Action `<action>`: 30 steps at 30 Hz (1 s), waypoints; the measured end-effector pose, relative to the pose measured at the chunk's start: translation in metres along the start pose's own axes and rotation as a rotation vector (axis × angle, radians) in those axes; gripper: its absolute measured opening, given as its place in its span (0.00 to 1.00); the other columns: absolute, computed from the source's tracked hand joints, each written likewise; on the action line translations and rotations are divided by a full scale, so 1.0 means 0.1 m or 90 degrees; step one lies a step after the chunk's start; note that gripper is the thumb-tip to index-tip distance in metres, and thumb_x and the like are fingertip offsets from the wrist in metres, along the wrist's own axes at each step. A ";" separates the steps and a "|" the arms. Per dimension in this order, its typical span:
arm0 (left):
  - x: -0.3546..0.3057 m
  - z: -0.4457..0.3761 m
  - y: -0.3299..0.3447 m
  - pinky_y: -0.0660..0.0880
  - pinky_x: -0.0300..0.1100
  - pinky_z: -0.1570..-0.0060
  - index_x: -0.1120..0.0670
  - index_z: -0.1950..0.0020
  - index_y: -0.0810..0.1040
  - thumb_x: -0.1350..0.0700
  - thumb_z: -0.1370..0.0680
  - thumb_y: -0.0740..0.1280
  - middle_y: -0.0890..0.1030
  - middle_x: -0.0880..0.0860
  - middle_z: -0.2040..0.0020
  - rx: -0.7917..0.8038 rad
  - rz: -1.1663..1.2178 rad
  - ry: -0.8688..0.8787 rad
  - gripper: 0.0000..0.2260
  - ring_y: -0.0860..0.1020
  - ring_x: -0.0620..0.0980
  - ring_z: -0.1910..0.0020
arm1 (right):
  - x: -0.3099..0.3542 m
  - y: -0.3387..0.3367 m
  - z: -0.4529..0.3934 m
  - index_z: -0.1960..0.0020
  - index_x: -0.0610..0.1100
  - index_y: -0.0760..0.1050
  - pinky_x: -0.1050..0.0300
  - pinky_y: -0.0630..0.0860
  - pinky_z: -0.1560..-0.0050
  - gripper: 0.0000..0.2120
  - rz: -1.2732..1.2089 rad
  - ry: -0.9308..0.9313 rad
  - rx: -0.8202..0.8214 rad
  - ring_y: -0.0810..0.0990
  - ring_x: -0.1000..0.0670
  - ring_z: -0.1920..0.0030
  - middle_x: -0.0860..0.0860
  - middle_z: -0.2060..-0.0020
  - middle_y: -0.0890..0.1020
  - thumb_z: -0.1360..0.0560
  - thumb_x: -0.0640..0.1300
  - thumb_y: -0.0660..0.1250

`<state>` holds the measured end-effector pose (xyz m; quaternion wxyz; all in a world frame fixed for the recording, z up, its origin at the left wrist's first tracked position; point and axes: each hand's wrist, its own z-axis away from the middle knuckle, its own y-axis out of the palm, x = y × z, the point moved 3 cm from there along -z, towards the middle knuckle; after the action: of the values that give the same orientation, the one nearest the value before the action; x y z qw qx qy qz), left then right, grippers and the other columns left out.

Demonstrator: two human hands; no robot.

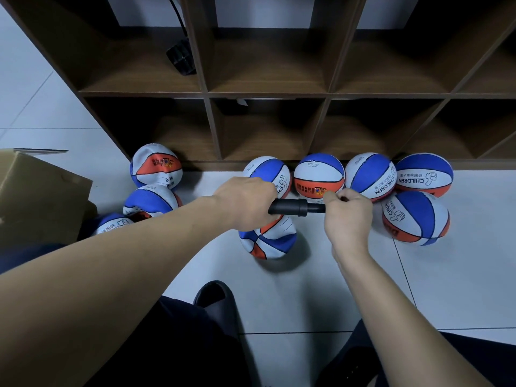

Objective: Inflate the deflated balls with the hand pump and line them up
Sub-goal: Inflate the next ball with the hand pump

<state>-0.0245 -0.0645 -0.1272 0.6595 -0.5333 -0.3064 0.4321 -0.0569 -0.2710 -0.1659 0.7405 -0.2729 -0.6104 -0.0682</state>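
A black hand pump (296, 207) lies level between my hands. My left hand (245, 202) grips its barrel, and my right hand (347, 213) grips the handle end, which is hidden in the fist. Below the pump a limp, crumpled ball (269, 241) in blue, white and orange sits on the floor. Several round inflated balls (318, 174) line the foot of the shelf, with one more ball (416, 217) in front of them at the right. Flat, deflated balls (155, 169) lie at the left.
A dark wooden cubby shelf (268, 94) fills the back, with a black object (181, 57) in one upper cell. A cardboard box (39, 196) stands at the left. My knees and a dark slipper (215, 297) are at the bottom, on white floor tiles (446, 275).
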 end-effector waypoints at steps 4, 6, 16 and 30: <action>-0.07 -0.01 0.02 0.67 0.44 0.68 0.50 0.59 0.74 0.45 0.19 0.65 0.77 0.50 0.65 0.006 0.006 0.009 0.12 0.75 0.51 0.67 | 0.04 0.11 0.11 0.66 0.42 0.62 0.52 0.61 0.64 0.18 0.000 -0.019 0.018 0.60 0.48 0.66 0.52 0.72 0.62 0.25 0.40 0.69; -0.09 0.00 0.03 0.67 0.44 0.68 0.51 0.59 0.75 0.45 0.20 0.65 0.77 0.50 0.65 0.012 0.013 0.013 0.12 0.75 0.52 0.67 | 0.04 0.15 0.16 0.67 0.44 0.61 0.53 0.61 0.65 0.20 -0.004 -0.021 0.027 0.60 0.49 0.66 0.55 0.74 0.61 0.23 0.40 0.69; 0.04 -0.02 -0.03 0.71 0.45 0.66 0.50 0.59 0.75 0.41 0.20 0.67 0.78 0.50 0.65 -0.012 0.071 0.002 0.15 0.78 0.52 0.63 | 0.17 -0.18 -0.19 0.69 0.43 0.69 0.55 0.60 0.68 0.18 0.025 0.003 0.044 0.61 0.51 0.70 0.56 0.76 0.64 0.24 0.42 0.72; 0.02 0.00 -0.01 0.69 0.44 0.68 0.50 0.61 0.72 0.46 0.19 0.66 0.77 0.50 0.64 -0.026 -0.011 -0.011 0.13 0.76 0.52 0.66 | 0.06 -0.14 -0.12 0.67 0.39 0.64 0.53 0.57 0.64 0.18 -0.008 0.044 -0.001 0.58 0.47 0.65 0.50 0.71 0.60 0.27 0.41 0.71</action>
<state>-0.0236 -0.0630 -0.1261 0.6496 -0.5402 -0.3256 0.4245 -0.0508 -0.2869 -0.1569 0.7603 -0.2672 -0.5863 -0.0824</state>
